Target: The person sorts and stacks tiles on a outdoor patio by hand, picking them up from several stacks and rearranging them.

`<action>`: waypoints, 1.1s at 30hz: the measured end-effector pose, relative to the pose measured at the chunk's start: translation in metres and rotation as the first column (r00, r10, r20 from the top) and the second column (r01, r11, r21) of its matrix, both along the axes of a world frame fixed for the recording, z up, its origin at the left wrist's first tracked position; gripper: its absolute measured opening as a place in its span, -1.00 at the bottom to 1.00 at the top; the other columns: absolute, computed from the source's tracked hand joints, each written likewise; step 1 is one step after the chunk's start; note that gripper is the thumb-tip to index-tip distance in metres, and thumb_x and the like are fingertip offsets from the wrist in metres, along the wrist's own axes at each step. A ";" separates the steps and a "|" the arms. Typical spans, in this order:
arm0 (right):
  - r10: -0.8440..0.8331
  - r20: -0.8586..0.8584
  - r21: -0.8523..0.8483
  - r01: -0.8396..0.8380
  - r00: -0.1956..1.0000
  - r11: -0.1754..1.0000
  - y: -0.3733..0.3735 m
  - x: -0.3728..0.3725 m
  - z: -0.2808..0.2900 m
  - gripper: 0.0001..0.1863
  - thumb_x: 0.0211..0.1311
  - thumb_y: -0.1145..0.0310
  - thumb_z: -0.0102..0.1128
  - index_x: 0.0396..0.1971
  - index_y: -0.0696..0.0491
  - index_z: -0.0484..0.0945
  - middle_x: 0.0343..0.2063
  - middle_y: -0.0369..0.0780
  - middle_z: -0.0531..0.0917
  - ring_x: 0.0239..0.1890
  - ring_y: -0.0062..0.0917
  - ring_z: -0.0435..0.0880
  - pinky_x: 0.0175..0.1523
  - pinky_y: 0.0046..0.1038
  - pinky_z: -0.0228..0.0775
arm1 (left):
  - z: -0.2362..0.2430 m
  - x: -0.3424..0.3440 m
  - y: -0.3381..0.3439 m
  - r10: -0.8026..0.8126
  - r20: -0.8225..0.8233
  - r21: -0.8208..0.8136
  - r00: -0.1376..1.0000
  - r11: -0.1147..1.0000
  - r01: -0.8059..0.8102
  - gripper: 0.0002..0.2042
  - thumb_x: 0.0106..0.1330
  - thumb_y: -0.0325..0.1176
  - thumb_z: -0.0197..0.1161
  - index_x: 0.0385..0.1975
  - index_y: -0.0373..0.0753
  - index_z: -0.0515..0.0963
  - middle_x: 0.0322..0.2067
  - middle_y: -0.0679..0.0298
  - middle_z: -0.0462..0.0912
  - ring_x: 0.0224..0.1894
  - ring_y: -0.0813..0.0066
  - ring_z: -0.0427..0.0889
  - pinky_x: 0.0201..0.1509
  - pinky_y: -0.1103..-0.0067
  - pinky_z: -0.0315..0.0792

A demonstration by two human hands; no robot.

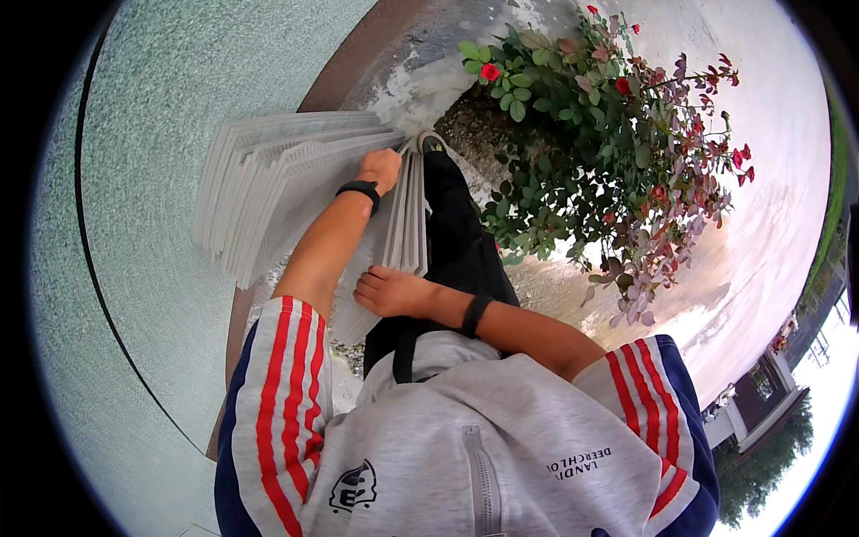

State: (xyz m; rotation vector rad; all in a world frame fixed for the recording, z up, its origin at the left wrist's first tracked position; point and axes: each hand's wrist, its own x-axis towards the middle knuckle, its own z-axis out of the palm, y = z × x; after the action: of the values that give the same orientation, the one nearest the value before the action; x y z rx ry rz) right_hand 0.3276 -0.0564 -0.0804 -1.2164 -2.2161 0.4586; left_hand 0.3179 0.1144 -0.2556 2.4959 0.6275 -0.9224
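Note:
Several thin white-framed mesh panels, which look like window screens [277, 179], stand on edge and fan out in a stack against the wall. Some of them tilt left toward the wall, and a smaller group of screens [409, 215] leans on my leg. My left hand [380, 170], with a dark band at its wrist, is closed on the far upper edge of a screen between the two groups. Nearer my body, my right hand [385, 291] has its fingers curled over the near end of a screen. The fingertips of both hands are partly hidden.
A rough pale green wall [161, 134] with a brown base strip rises at the left. My dark-trousered leg [452, 206] and shoe [431, 141] are beside the screens. A rose bush [591, 152] with red flowers grows close on the right, with pale concrete [769, 152] beyond.

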 end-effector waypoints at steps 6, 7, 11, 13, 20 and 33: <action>-0.019 -0.014 -0.008 0.018 1.000 1.000 -0.011 -0.006 -0.009 -0.76 -0.06 0.37 0.09 -0.35 0.14 0.51 -0.36 -0.23 0.55 -0.22 -0.45 0.54 -0.02 -0.48 0.35 | 0.018 0.025 0.010 -0.005 -0.101 -0.021 0.995 1.000 0.003 -0.83 0.07 -0.59 0.14 -0.41 -0.26 0.66 -0.29 -0.01 0.67 -0.17 0.03 0.65 -0.11 0.26 0.54; -0.032 -0.016 0.005 0.033 0.999 0.999 -0.012 -0.006 -0.011 -0.77 -0.07 0.37 0.09 -0.36 0.13 0.51 -0.37 -0.23 0.55 -0.23 -0.45 0.54 -0.03 -0.49 0.35 | 0.022 0.034 0.014 -0.016 -0.120 -0.031 0.993 0.999 0.012 -0.83 0.07 -0.59 0.15 -0.38 -0.27 0.66 -0.28 -0.02 0.66 -0.16 0.02 0.65 -0.11 0.27 0.54; -0.054 -0.029 0.031 0.055 0.998 0.998 -0.018 -0.004 -0.006 -0.79 -0.07 0.37 0.09 -0.39 0.12 0.50 -0.40 -0.25 0.54 -0.26 -0.46 0.53 -0.06 -0.50 0.34 | 0.019 0.063 0.029 0.016 -0.086 -0.008 0.996 1.000 -0.016 -0.80 0.08 -0.58 0.17 -0.30 -0.30 0.66 -0.26 -0.06 0.65 -0.15 -0.02 0.64 -0.12 0.28 0.56; -0.055 -0.026 0.032 0.055 0.998 0.998 -0.019 -0.003 -0.006 -0.80 -0.06 0.36 0.08 -0.40 0.11 0.50 -0.41 -0.26 0.54 -0.27 -0.47 0.53 -0.07 -0.50 0.34 | 0.009 0.076 0.041 0.052 -0.042 0.008 0.998 0.999 -0.052 -0.84 0.09 -0.44 0.21 -0.34 -0.30 0.62 -0.24 -0.05 0.64 -0.14 -0.03 0.62 -0.09 0.25 0.52; -0.053 -0.024 0.024 0.053 0.998 0.998 -0.021 -0.002 -0.005 -0.80 -0.04 0.36 0.08 -0.39 0.11 0.50 -0.41 -0.26 0.54 -0.26 -0.47 0.53 -0.05 -0.49 0.34 | 0.021 0.136 0.080 0.065 -0.020 0.046 0.998 0.997 -0.064 -0.75 0.14 -0.27 0.23 -0.28 -0.30 0.61 -0.16 -0.03 0.63 -0.06 -0.01 0.60 -0.04 0.23 0.50; -0.093 -0.054 0.046 0.095 0.994 0.994 -0.008 -0.002 -0.004 -0.85 -0.05 0.37 0.09 -0.43 0.08 0.50 -0.45 -0.30 0.52 -0.30 -0.50 0.51 -0.07 -0.51 0.32 | 0.018 0.179 0.113 0.045 -0.019 0.142 0.999 0.989 -0.042 -0.71 0.21 -0.19 0.24 -0.23 -0.27 0.62 -0.18 0.05 0.66 -0.06 0.08 0.62 -0.04 0.27 0.51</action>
State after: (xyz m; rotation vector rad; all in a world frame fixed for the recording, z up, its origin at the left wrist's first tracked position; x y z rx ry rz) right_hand 0.3257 -0.0644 -0.0841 -1.2630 -2.1040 0.3923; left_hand 0.4966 0.2278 -0.2372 2.5880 0.7762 -0.9203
